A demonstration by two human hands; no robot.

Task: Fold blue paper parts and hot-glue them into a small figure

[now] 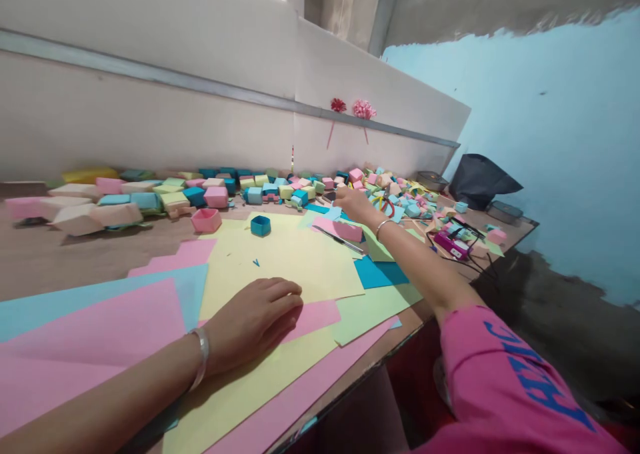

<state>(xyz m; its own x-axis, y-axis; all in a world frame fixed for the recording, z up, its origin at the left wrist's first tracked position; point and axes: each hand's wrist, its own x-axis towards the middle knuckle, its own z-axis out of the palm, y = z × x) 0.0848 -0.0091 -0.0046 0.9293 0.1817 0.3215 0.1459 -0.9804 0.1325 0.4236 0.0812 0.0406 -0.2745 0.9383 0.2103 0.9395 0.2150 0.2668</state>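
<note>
Over the near part of the worktop (395, 349), the person's left hand (255, 321) lies palm down on layered paper, its fingers together and slightly bent, gripping nothing that can be seen. Some of those fingers rest across a pink strip of paper (317, 317). Beyond them spreads a large pale yellow sheet (290, 261), with a small blue scrap (257, 263) on it. A small blue open box (261, 225) stands on the far part of this sheet, and a pink open box (206, 221) stands just beside its far left corner.

The right hand (350, 202) reaches out, arm extended, to the edge of the heap of small coloured paper boxes (216, 197) that runs along the wall. Its fingertips are near a dark flat item (329, 197); whether they grasp anything cannot be told. Scissors with red and yellow handles (384, 205) lie just to the right of that hand. Nearer the person, a slim pen-like tool (340, 239) lies beside a pink piece of paper (340, 229). Farther right are a magenta device (453, 242) with dark cords and a black bag (483, 181).
</note>
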